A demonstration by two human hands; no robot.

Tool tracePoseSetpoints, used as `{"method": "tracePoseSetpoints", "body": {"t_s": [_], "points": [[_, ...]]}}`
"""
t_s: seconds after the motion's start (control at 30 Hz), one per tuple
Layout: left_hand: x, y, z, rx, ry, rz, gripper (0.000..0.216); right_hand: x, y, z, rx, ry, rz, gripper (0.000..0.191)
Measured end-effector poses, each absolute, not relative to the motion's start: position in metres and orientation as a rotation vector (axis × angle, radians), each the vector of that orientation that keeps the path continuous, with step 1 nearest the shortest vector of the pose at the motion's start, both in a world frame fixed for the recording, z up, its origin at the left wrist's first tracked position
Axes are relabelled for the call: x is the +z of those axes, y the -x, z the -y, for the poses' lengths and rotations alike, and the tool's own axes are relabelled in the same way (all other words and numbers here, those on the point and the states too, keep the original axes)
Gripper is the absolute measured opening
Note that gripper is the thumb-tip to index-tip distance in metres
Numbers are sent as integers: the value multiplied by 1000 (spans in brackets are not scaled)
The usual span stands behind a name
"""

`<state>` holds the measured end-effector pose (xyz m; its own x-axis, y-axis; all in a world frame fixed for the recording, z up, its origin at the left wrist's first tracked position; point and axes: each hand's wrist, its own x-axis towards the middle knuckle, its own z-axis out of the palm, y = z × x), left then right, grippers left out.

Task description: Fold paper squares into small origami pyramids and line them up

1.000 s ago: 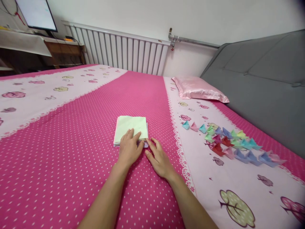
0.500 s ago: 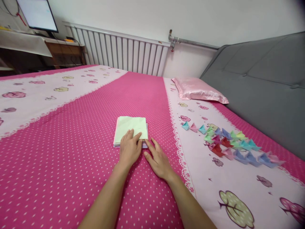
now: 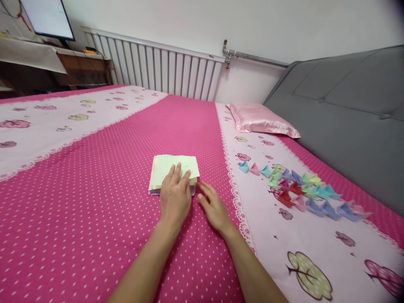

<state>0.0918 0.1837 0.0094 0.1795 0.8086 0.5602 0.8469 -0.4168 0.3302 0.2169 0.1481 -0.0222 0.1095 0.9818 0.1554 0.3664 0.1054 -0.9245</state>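
Note:
A stack of square coloured papers (image 3: pixel 153 187) lies on the bed, its layered lower edge partly showing. On top is a pale green sheet (image 3: pixel 166 165), turned slightly askew from the papers beneath. My left hand (image 3: pixel 176 195) rests on this sheet with its fingers stretched out. Close by the stack's lower right corner is my right hand (image 3: pixel 215 210), its thumb and fingers a little apart. Nothing shows in its grasp, though whether a fingertip touches the paper edge I cannot tell.
Rows of small folded paper boats (image 3: pixel 296 189) stand on the pale band of the bedspread (image 3: pixel 113 176) to the right. Behind them are a pink pillow (image 3: pixel 261 118) and a grey headboard (image 3: pixel 344 92). A radiator (image 3: pixel 158 63) lines the wall; a monitor (image 3: pixel 47 19) stands far left.
The pale green sheet has shifted and turned to the right on the stack, with my left hand moving along on it. My right hand has moved slightly right and down.

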Motion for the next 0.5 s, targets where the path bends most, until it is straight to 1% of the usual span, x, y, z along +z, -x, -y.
{"method": "tracePoseSetpoints", "body": {"t_s": [0.07,0.17,0.23,0.33,0.4,0.5], "points": [[16,-103,-168,-1019,2417,1581,37,-15,-232,-151,959,1396,1061,42],[19,-119,-146,-950,2518,1454,40,-5,-254,-151,1039,1376,681,39],[16,-127,-138,-889,2608,1389,41,-2,-260,-150,1152,1358,639,41],[8,-132,-135,-750,2731,1432,41,-2,-257,-149,1332,1262,711,47],[3,-133,-134,-663,2807,1469,40,-5,-253,-149,1371,1211,736,49],[-1,-134,-131,-606,2926,1415,38,-6,-254,-148,1330,1229,756,43]]}}
